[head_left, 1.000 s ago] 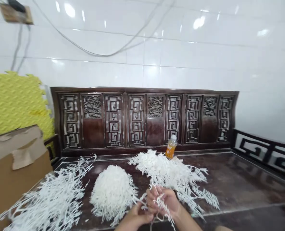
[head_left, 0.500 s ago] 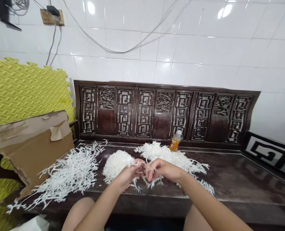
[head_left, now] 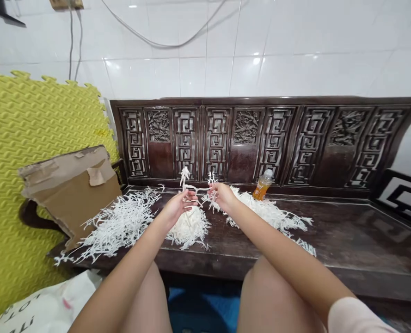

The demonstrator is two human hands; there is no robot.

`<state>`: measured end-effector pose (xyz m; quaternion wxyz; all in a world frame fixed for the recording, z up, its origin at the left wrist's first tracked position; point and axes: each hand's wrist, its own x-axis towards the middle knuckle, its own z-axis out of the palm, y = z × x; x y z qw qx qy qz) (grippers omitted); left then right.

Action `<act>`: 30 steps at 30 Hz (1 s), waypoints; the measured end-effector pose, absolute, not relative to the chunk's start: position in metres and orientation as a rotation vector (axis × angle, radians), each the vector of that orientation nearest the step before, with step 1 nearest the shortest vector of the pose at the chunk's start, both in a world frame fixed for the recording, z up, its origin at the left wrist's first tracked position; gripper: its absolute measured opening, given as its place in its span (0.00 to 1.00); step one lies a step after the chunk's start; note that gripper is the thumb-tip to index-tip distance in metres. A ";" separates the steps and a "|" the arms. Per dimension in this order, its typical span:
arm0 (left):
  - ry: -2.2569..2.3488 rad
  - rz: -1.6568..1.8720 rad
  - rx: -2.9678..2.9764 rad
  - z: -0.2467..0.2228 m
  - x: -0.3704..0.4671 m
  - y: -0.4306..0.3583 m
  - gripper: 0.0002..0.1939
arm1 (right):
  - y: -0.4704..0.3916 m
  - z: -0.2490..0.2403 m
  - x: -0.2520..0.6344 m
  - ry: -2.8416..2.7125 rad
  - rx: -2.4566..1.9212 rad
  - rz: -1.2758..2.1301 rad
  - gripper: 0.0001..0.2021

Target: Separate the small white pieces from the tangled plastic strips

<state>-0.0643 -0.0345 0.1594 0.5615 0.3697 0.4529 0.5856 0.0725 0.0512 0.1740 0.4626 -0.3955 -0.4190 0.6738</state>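
Observation:
Between my hands a thin white branching piece (head_left: 201,188), like a plastic twig, is held up over the bench. My left hand (head_left: 179,206) grips its left end, where a frilly tip stands upright. The fingers of my right hand (head_left: 222,195) pinch the other end. Just below and partly behind my left hand is a dense mound of short white pieces (head_left: 190,231). A pile of long white branching strands (head_left: 124,224) spreads to the left. Behind my right hand and forearm lies another white pile (head_left: 260,210).
A bottle of orange drink (head_left: 262,185) stands behind the right pile. Cardboard (head_left: 76,199) leans at the bench's left end beside yellow foam mats (head_left: 42,129). The carved backrest (head_left: 245,162) rises behind the dark bench seat (head_left: 344,236). A white printed bag (head_left: 52,300) is lower left.
Both hands have risen and moved slightly apart, with the white branching piece now stretched between them. The head view has tilted down, bringing the legs and bag further into sight.

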 end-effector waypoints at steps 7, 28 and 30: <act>1.184 1.479 0.953 0.163 -0.067 -0.018 0.22 | 0.063 0.160 0.056 -0.875 -0.914 1.736 0.07; 1.275 1.225 1.050 0.138 -0.045 -0.022 0.31 | 0.045 0.156 0.063 -0.490 -0.860 2.060 0.04; 1.250 1.180 1.078 0.133 -0.041 -0.025 0.35 | 0.043 0.153 0.067 -0.522 -0.889 2.071 0.03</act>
